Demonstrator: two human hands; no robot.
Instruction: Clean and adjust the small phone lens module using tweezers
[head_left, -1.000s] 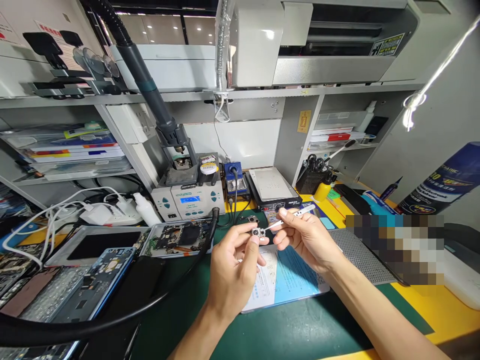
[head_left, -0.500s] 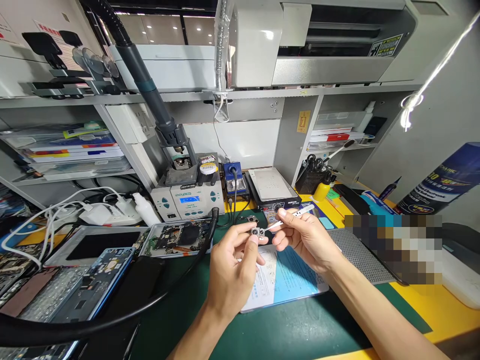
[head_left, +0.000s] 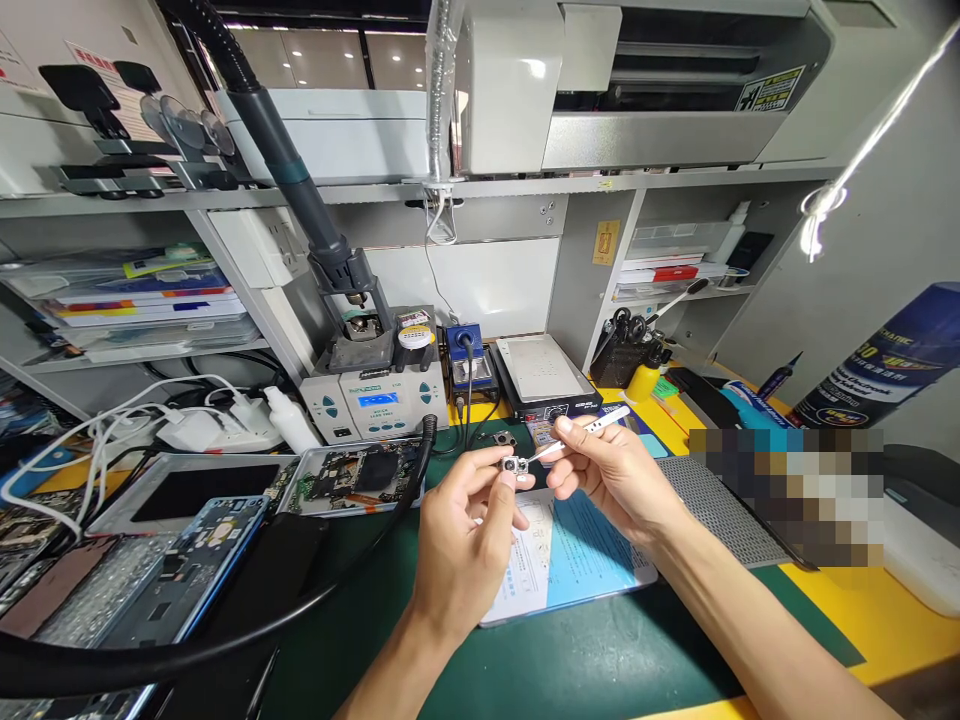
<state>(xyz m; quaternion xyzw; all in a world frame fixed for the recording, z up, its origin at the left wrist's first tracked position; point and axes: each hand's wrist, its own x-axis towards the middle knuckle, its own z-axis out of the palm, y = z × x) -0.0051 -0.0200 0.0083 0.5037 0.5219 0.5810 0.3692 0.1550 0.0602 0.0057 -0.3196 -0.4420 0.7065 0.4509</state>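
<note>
Pinched between the thumb and fingers of my left hand point(head_left: 471, 535) is a small phone camera module point(head_left: 512, 464) with dark round lenses in a silvery frame. My right hand point(head_left: 611, 475) grips white tweezers point(head_left: 604, 421), whose thin tip meets the module's right end; whether it grips or only touches is too small to tell. Both hands are held above a blue and white printed sheet point(head_left: 577, 550). Another small dark part, like a camera module point(head_left: 504, 438), lies just behind the fingers.
Left of my hands, a black hose point(head_left: 375, 560) arcs past a tray with circuit boards point(head_left: 356, 475) and a blue phone frame point(head_left: 206, 560). A rework station point(head_left: 375, 400) and soldering-iron stand point(head_left: 471, 365) are behind. To the right lie a grey perforated mat point(head_left: 724, 510) and a spray can point(head_left: 877, 360).
Almost nothing differs. Both hands keep their place and grip, and the tweezer tip stays at the module's right end. The view has shifted very slightly.
</note>
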